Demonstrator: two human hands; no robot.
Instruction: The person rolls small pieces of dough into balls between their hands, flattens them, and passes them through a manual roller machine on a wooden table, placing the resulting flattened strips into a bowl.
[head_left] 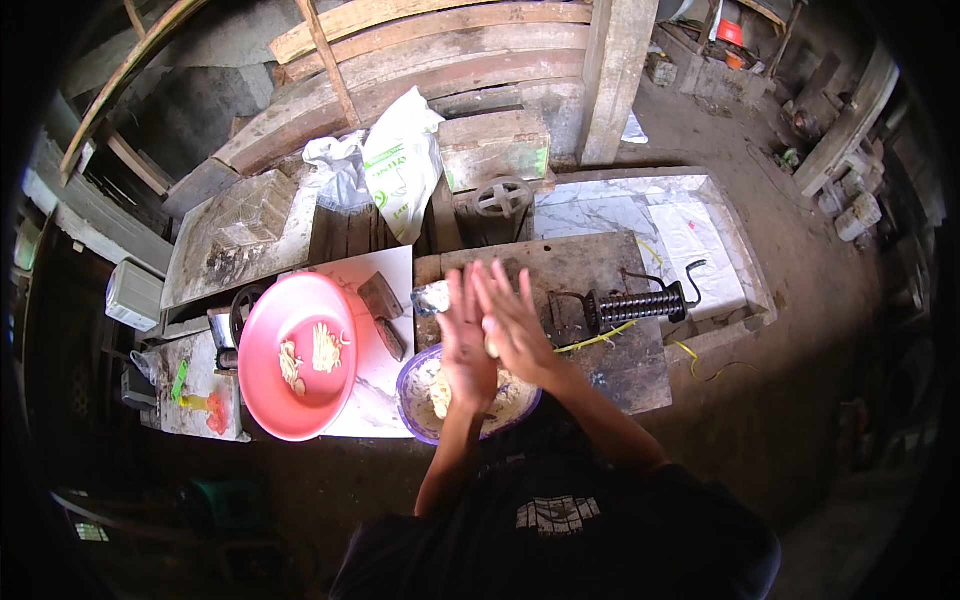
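Both palms press together over the purple bowl (420,412), left hand (463,335) and right hand (517,325) with fingers spread and straight, rolling a small pale lump of dough (491,349) between them. I'd say even pressure and staying above the bowl catches crumbs. Count: one purple bowl of dough, one pink basin (262,395) with two little heaps of strips, one hand-crank press (625,305).
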